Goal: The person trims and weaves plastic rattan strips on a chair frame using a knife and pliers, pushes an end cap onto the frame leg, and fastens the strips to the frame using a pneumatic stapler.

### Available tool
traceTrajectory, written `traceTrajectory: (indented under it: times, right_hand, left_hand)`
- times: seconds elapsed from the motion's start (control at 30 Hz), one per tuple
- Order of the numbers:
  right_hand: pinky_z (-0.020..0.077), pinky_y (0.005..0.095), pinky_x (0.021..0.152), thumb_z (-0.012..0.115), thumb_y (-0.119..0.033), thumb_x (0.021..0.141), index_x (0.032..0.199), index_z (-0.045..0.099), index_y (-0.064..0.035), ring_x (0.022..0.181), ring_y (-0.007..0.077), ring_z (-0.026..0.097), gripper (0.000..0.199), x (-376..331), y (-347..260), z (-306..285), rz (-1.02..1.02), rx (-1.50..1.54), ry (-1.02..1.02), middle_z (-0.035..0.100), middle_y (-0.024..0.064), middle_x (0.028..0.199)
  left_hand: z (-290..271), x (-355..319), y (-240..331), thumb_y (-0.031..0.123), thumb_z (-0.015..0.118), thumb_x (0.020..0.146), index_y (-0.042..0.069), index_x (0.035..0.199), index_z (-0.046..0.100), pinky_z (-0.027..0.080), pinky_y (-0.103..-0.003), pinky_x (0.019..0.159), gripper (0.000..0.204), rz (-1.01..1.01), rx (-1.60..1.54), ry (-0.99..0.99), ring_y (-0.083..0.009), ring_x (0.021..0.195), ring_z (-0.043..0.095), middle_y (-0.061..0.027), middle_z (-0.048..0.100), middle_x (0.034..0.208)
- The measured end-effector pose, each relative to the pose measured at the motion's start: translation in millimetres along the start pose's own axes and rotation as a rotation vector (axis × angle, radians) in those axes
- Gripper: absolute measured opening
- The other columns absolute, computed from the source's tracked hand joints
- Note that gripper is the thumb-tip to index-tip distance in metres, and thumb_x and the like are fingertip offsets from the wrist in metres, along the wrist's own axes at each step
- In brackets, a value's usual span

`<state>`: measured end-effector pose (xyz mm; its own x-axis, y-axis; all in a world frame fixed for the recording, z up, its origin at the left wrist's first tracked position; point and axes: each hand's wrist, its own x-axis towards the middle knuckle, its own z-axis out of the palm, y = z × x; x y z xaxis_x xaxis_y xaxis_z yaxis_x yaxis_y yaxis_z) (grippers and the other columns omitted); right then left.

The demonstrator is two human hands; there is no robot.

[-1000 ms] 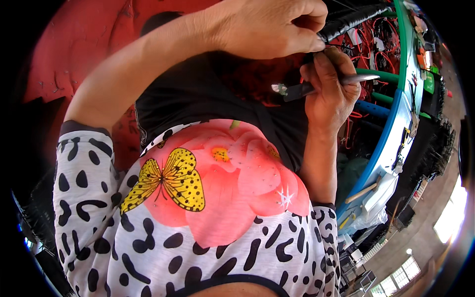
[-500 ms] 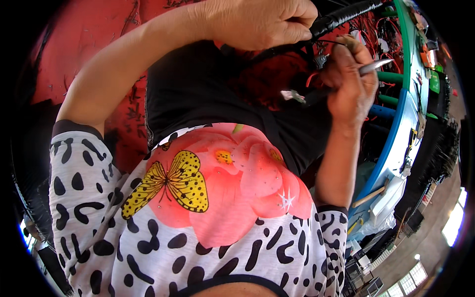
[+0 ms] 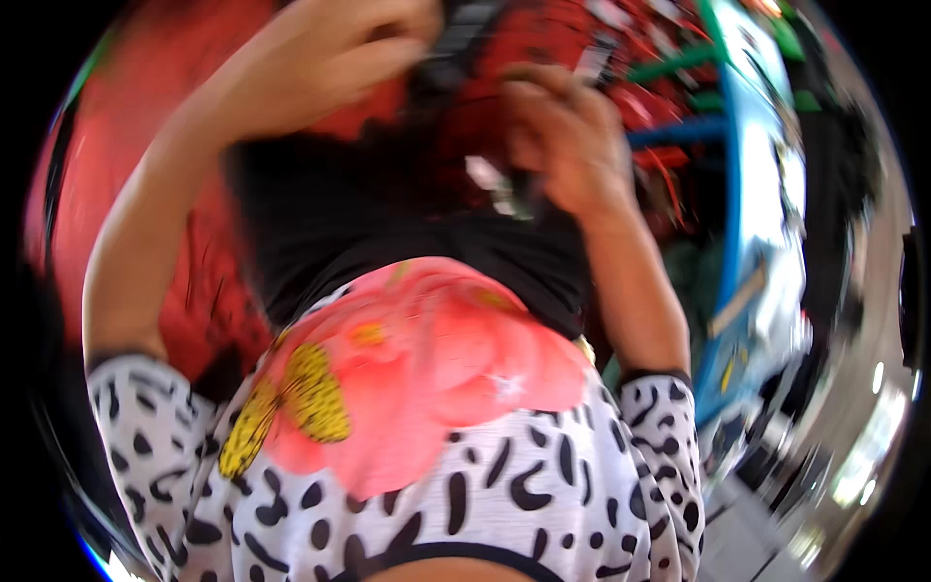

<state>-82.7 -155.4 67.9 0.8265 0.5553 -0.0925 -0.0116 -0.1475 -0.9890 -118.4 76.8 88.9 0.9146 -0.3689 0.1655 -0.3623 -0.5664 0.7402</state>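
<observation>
- Two bare hands are at work above the person's lap, both smeared by motion blur.
- Left hand (image 3: 373, 48): at the upper edge, partly cut off, its fingers curled in toward the thumb; whether anything is pinched between them I cannot tell.
- Black bundle (image 3: 456, 48): long and seemingly wrapped, it runs down from the upper edge just to the right of the left hand, between the two hands; contact with the fingers is too blurred to judge.
- Right hand (image 3: 567, 136): raised to the right of the bundle and apart from the left hand, fingers bent and closed around a dark-handled tool (image 3: 524, 194).
- The tool's pale, shiny end points left from below the fingers, over the dark gap beyond the lap.
- Black trousers (image 3: 378, 223) cover the lap; above them, a spotted shirt (image 3: 504, 475) carries a large pink flower and a yellow butterfly.
- Red surface (image 3: 126, 165): spreads behind the left forearm, with dark scraps on it.
- Blue-edged bench (image 3: 761, 223): curves down the right side, with a wooden handle (image 3: 739, 296) lying on it.
- Green tubes (image 3: 669, 63), a blue tube (image 3: 679, 133) and red wires (image 3: 669, 184) lie between the right hand and that bench.
</observation>
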Motion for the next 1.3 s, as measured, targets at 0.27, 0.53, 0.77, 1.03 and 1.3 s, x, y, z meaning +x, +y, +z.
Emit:
traceTrajectory:
  times: [0.27, 0.53, 0.77, 1.03, 1.3]
  right_hand:
    - [0.0383, 0.0230, 0.047, 0.059, -0.021, 0.081, 0.093, 0.063, -0.0033, 0.053, 0.0088, 0.048, 0.022, -115.0, 14.6, -122.1, 0.213, -0.220, 0.677, 0.053, 0.0009, 0.067]
    - [0.0441, 0.0387, 0.082, 0.053, -0.033, 0.080, 0.091, 0.065, -0.0060, 0.089, 0.0346, 0.060, 0.031, -265.0, 56.6, -331.0, 0.511, -1.011, 1.357, 0.063, 0.0180, 0.093]
    - [0.0440, 0.0426, 0.084, 0.057, -0.035, 0.079, 0.102, 0.059, -0.0028, 0.094, 0.0363, 0.057, 0.040, -264.7, 108.0, -364.8, 0.613, -1.157, 1.296, 0.061, 0.0209, 0.098]
    - [0.0433, 0.0421, 0.084, 0.063, -0.028, 0.076, 0.108, 0.054, -0.0057, 0.100, 0.0324, 0.051, 0.040, -231.9, 88.2, -382.6, 0.361, -1.543, 1.272, 0.057, 0.0150, 0.100]
    - [0.0447, 0.0408, 0.083, 0.060, -0.021, 0.076, 0.107, 0.056, -0.0078, 0.099, 0.0316, 0.054, 0.034, -156.4, 100.2, -396.2, 0.310, -1.447, 0.992, 0.058, 0.0142, 0.103]
  left_hand:
    - [4.5, -48.5, -13.8, 0.020, 0.058, 0.080, 0.003, 0.091, 0.055, 0.035, -0.019, 0.053, 0.020, -0.242, -0.353, 0.148, -0.0037, 0.059, 0.044, 0.0033, 0.047, 0.067]
    - [40.4, -57.1, -45.8, 0.014, 0.072, 0.072, -0.001, 0.111, 0.051, 0.043, -0.026, 0.079, 0.047, -0.208, -0.145, 0.080, -0.0131, 0.087, 0.052, -0.0038, 0.057, 0.099]
    - [66.3, -59.7, -80.0, 0.002, 0.060, 0.080, -0.001, 0.116, 0.052, 0.039, -0.029, 0.091, 0.037, -0.017, -0.154, 0.367, -0.0194, 0.104, 0.050, -0.0099, 0.053, 0.116]
    - [90.4, -67.3, -88.5, 0.003, 0.051, 0.084, -0.006, 0.104, 0.059, 0.039, -0.033, 0.092, 0.023, -0.084, -0.127, 0.577, -0.0237, 0.102, 0.053, -0.0145, 0.057, 0.111]
    - [104.7, -79.6, -83.3, 0.001, 0.052, 0.083, -0.005, 0.109, 0.056, 0.044, -0.033, 0.087, 0.027, -0.218, -0.126, 0.663, -0.0235, 0.097, 0.057, -0.0138, 0.060, 0.108]
